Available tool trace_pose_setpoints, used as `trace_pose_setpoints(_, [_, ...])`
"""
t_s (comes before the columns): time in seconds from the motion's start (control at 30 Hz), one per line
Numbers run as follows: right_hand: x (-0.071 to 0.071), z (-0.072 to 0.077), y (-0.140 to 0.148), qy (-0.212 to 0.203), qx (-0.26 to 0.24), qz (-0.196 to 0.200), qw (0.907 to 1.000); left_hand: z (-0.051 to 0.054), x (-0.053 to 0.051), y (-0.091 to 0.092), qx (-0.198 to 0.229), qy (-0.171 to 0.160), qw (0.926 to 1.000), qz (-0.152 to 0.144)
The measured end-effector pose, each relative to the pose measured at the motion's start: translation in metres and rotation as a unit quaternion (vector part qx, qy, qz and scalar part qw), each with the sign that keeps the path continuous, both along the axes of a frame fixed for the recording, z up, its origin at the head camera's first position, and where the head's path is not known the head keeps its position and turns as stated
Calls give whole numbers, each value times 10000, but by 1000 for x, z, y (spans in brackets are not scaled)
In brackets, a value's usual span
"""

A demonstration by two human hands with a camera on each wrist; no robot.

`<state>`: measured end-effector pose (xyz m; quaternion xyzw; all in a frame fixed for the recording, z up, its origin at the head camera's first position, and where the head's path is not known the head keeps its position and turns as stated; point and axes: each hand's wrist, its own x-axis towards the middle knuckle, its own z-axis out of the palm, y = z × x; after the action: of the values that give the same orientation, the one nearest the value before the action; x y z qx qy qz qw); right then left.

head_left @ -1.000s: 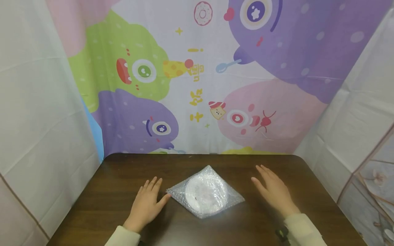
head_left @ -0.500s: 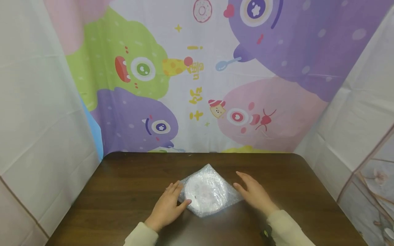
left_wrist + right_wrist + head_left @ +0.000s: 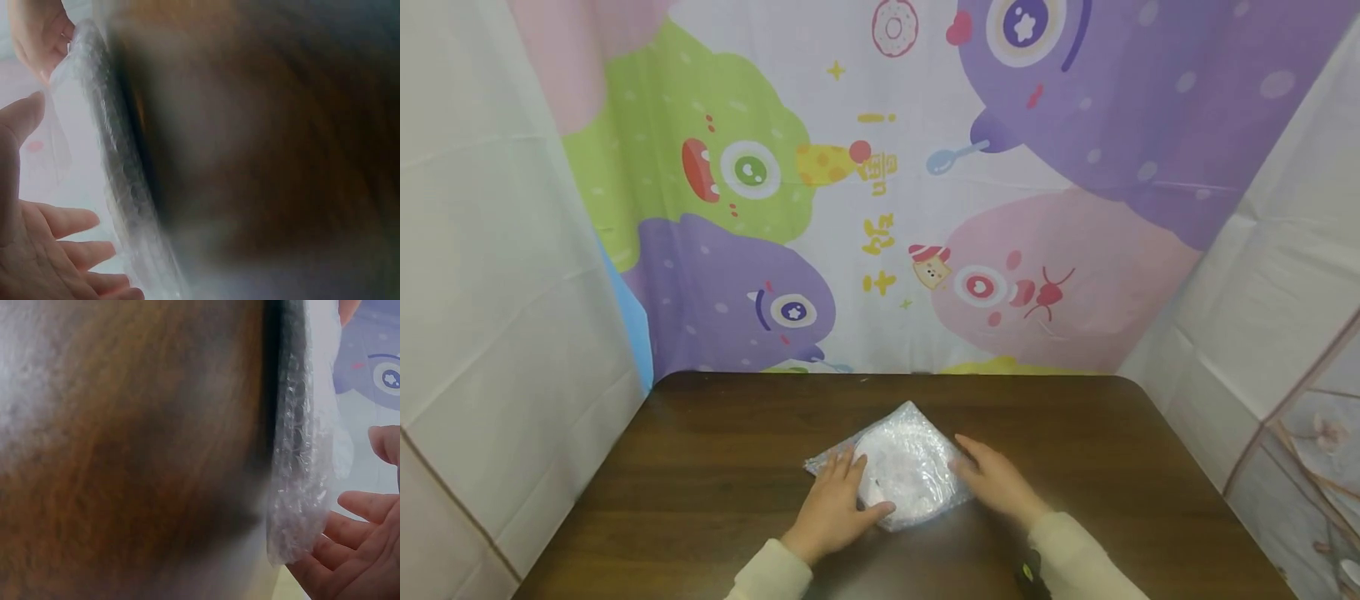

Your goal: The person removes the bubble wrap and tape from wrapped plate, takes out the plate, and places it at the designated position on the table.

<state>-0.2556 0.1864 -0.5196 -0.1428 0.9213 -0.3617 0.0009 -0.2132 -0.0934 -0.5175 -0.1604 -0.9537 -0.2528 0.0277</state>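
Head view: a bubble-wrap packet [image 3: 912, 418] lies about midway across the brown bench [image 3: 700, 467], one corner pointing at the far edge and stopping just short of it. A round white disc [image 3: 917, 475] shows through the wrap. The left hand [image 3: 835, 510] rests on the packet's left part, fingers extended, thumb spread over the near left side; the left corner juts out past the fingertips. The right hand [image 3: 1000, 483] is at the right corner, which it hides, its fingers reaching the edge. Brown wood stretches from both hands to the side edges of the bench, a wide stretch each way, with a narrower strip beyond the packet. A printed curtain [image 3: 910, 192] hangs at the far edge; pale cloth [image 3: 512, 275] flanks the left side.

Left wrist view: the packet's bubbly edge slants down the left half, beside blurred brown wood. The left hand's fingers are straight and parted, near that edge, with the thumb well apart from them. The right hand is at the packet's other end, at upper left.

Right wrist view: the packet's edge runs down to a crumpled corner. The right hand's fingers are loosely straight and meet this corner; the thumb stands away, so the hand is unclosed. Whether the corner is raised, I cannot tell.
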Motion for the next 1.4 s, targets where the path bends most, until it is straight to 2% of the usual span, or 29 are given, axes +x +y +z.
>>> trace_pose_setpoints(0.17, [0, -5, -2, 52, 108, -51, 9999, -3, 1, 5, -55, -10, 9999, 111])
trace_pose_setpoints(0.33, [1, -8, -3, 174, 237, -64, 9995, -3, 3, 6, -82, -17, 9999, 97])
trace_pose_setpoints(0.73, [12, -7, -4, 345, 433, 40, 9985, -5, 5, 4, -114, -81, 9999, 60])
trace_pose_setpoints(1.03, [17, -6, -3, 429, 486, 101, 9978, -2, 7, 1, -105, -143, 9998, 1])
trace_pose_setpoints(1.2, [20, -5, -1, 425, 473, 170, 9978, 0, 10, 1, 210, -260, 9994, 84])
trace_pose_setpoints(1.4, [18, 2, 6, 603, 669, 267, 9956, 3, 17, 2, 808, -337, 9955, 368])
